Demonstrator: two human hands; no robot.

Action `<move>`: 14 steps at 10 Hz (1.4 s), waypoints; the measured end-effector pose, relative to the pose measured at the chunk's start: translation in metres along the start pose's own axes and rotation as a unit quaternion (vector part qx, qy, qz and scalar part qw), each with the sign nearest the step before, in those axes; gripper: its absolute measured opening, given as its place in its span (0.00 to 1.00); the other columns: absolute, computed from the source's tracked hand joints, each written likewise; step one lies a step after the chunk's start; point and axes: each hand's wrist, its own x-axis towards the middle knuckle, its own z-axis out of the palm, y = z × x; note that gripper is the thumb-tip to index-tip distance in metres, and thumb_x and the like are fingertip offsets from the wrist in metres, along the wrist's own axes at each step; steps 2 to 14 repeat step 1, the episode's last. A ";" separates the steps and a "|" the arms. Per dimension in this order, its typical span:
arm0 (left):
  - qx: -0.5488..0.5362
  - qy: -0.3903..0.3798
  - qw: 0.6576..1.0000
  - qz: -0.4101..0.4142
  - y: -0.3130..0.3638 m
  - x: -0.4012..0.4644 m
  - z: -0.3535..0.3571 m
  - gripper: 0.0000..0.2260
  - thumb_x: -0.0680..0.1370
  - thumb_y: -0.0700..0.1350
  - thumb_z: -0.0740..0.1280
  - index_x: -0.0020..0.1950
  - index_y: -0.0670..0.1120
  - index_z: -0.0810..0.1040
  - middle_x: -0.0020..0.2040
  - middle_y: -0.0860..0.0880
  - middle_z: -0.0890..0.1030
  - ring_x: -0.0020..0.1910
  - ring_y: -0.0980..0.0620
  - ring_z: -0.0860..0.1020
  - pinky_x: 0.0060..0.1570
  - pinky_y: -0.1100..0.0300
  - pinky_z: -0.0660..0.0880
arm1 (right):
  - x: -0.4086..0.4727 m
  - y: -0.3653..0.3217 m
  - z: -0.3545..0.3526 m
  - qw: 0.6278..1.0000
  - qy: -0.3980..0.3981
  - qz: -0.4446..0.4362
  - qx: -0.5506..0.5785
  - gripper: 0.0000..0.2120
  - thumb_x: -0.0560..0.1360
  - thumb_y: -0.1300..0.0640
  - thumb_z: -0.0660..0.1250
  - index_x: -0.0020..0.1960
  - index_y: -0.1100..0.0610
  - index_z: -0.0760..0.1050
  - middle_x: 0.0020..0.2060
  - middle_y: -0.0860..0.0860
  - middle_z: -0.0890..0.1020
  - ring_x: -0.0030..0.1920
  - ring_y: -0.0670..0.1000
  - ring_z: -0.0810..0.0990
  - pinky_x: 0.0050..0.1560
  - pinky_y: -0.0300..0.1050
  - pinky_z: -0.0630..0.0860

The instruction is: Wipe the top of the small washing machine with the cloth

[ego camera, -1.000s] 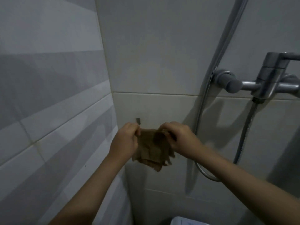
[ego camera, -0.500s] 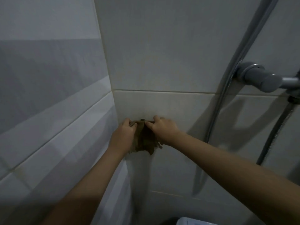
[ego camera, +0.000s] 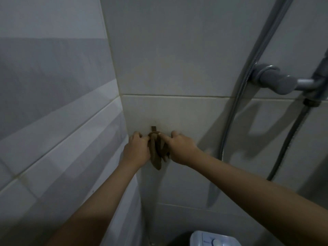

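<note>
Head view: left hand [ego camera: 136, 150] and right hand [ego camera: 181, 148] are both pinching the crumpled brown cloth [ego camera: 157, 151], looping it over a small wall hook [ego camera: 154, 129], presumably for storage.

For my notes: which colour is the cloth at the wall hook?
Brown, plain; the cloth shows in the head view.

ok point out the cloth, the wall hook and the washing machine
cloth [ego camera: 157, 153], head view, on the hanging folds between the hands
wall hook [ego camera: 154, 128], head view, on its top above the cloth
washing machine [ego camera: 209, 239], head view, on its white top corner
</note>
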 end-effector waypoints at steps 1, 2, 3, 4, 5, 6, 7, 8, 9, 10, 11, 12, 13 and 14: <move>-0.009 0.027 1.000 -0.008 0.009 -0.003 -0.007 0.12 0.76 0.44 0.61 0.57 0.43 0.76 0.57 0.40 0.72 0.57 0.39 0.72 0.50 0.47 0.74 | -0.008 0.009 -0.003 0.997 0.067 0.018 0.042 0.29 0.74 0.59 0.61 0.72 0.55 0.56 0.58 0.62 0.71 0.55 0.65 0.75 0.48 0.56 0.76; -0.009 0.027 1.000 -0.008 0.009 -0.003 -0.007 0.12 0.76 0.44 0.61 0.57 0.43 0.76 0.57 0.40 0.72 0.57 0.39 0.72 0.50 0.47 0.74 | -0.008 0.009 -0.003 0.997 0.067 0.018 0.042 0.29 0.74 0.59 0.61 0.72 0.55 0.56 0.58 0.62 0.71 0.55 0.65 0.75 0.48 0.56 0.76; -0.009 0.027 1.000 -0.008 0.009 -0.003 -0.007 0.12 0.76 0.44 0.61 0.57 0.43 0.76 0.57 0.40 0.72 0.57 0.39 0.72 0.50 0.47 0.74 | -0.008 0.009 -0.003 0.997 0.067 0.018 0.042 0.29 0.74 0.59 0.61 0.72 0.55 0.56 0.58 0.62 0.71 0.55 0.65 0.75 0.48 0.56 0.76; -0.009 0.027 1.000 -0.008 0.009 -0.003 -0.007 0.12 0.76 0.44 0.61 0.57 0.43 0.76 0.57 0.40 0.72 0.57 0.39 0.72 0.50 0.47 0.74 | -0.008 0.009 -0.003 0.997 0.067 0.018 0.042 0.29 0.74 0.59 0.61 0.72 0.55 0.56 0.58 0.62 0.71 0.55 0.65 0.75 0.48 0.56 0.76; -0.009 0.027 1.000 -0.008 0.009 -0.003 -0.007 0.12 0.76 0.44 0.61 0.57 0.43 0.76 0.57 0.40 0.72 0.57 0.39 0.72 0.50 0.47 0.74 | -0.008 0.009 -0.003 0.997 0.067 0.018 0.042 0.29 0.74 0.59 0.61 0.72 0.55 0.56 0.58 0.62 0.71 0.55 0.65 0.75 0.48 0.56 0.76; -0.009 0.027 1.000 -0.008 0.009 -0.003 -0.007 0.12 0.76 0.44 0.61 0.57 0.43 0.76 0.57 0.40 0.72 0.57 0.39 0.72 0.50 0.47 0.74 | -0.008 0.009 -0.003 0.997 0.067 0.018 0.042 0.29 0.74 0.59 0.61 0.72 0.55 0.56 0.58 0.62 0.71 0.55 0.65 0.75 0.48 0.56 0.76; -0.009 0.027 1.000 -0.008 0.009 -0.003 -0.007 0.12 0.76 0.44 0.61 0.57 0.43 0.76 0.57 0.40 0.72 0.57 0.39 0.72 0.50 0.47 0.74 | -0.008 0.009 -0.003 0.997 0.067 0.018 0.042 0.29 0.74 0.59 0.61 0.72 0.55 0.56 0.58 0.62 0.71 0.55 0.65 0.75 0.48 0.56 0.76; -0.009 0.027 1.000 -0.008 0.009 -0.003 -0.007 0.12 0.76 0.44 0.61 0.57 0.43 0.76 0.57 0.40 0.72 0.57 0.39 0.72 0.50 0.47 0.74 | -0.008 0.009 -0.003 0.997 0.067 0.018 0.042 0.29 0.74 0.59 0.61 0.72 0.55 0.56 0.58 0.62 0.71 0.55 0.65 0.75 0.48 0.56 0.76; -0.009 0.027 1.000 -0.008 0.009 -0.003 -0.007 0.12 0.76 0.44 0.61 0.57 0.43 0.76 0.57 0.40 0.72 0.57 0.39 0.72 0.50 0.47 0.74 | -0.008 0.009 -0.003 0.997 0.067 0.018 0.042 0.29 0.74 0.59 0.61 0.72 0.55 0.56 0.58 0.62 0.71 0.55 0.65 0.75 0.48 0.56 0.76; -0.009 0.027 1.000 -0.008 0.009 -0.003 -0.007 0.12 0.76 0.44 0.61 0.57 0.43 0.76 0.57 0.40 0.72 0.57 0.39 0.72 0.50 0.47 0.74 | -0.008 0.009 -0.003 0.997 0.067 0.018 0.042 0.29 0.74 0.59 0.61 0.72 0.55 0.56 0.58 0.62 0.71 0.55 0.65 0.75 0.48 0.56 0.76; -0.009 0.027 1.000 -0.008 0.009 -0.003 -0.007 0.12 0.76 0.44 0.61 0.57 0.43 0.76 0.57 0.40 0.72 0.57 0.39 0.72 0.50 0.47 0.74 | -0.008 0.009 -0.003 0.997 0.067 0.018 0.042 0.29 0.74 0.59 0.61 0.72 0.55 0.56 0.58 0.62 0.71 0.55 0.65 0.75 0.48 0.56 0.76; -0.009 0.027 1.000 -0.008 0.009 -0.003 -0.007 0.12 0.76 0.44 0.61 0.57 0.43 0.76 0.57 0.40 0.72 0.57 0.39 0.72 0.50 0.47 0.74 | -0.008 0.009 -0.003 0.997 0.067 0.018 0.042 0.29 0.74 0.59 0.61 0.72 0.55 0.56 0.58 0.62 0.71 0.55 0.65 0.75 0.48 0.56 0.76; -0.009 0.027 1.000 -0.008 0.009 -0.003 -0.007 0.12 0.76 0.44 0.61 0.57 0.43 0.76 0.57 0.40 0.72 0.57 0.39 0.72 0.50 0.47 0.74 | -0.008 0.009 -0.003 0.997 0.067 0.018 0.042 0.29 0.74 0.59 0.61 0.72 0.55 0.56 0.58 0.62 0.71 0.55 0.65 0.75 0.48 0.56 0.76; -0.009 0.027 1.000 -0.008 0.009 -0.003 -0.007 0.12 0.76 0.44 0.61 0.57 0.43 0.76 0.57 0.40 0.72 0.57 0.39 0.72 0.50 0.47 0.74 | -0.008 0.009 -0.003 0.997 0.067 0.018 0.042 0.29 0.74 0.59 0.61 0.72 0.55 0.56 0.58 0.62 0.71 0.55 0.65 0.75 0.48 0.56 0.76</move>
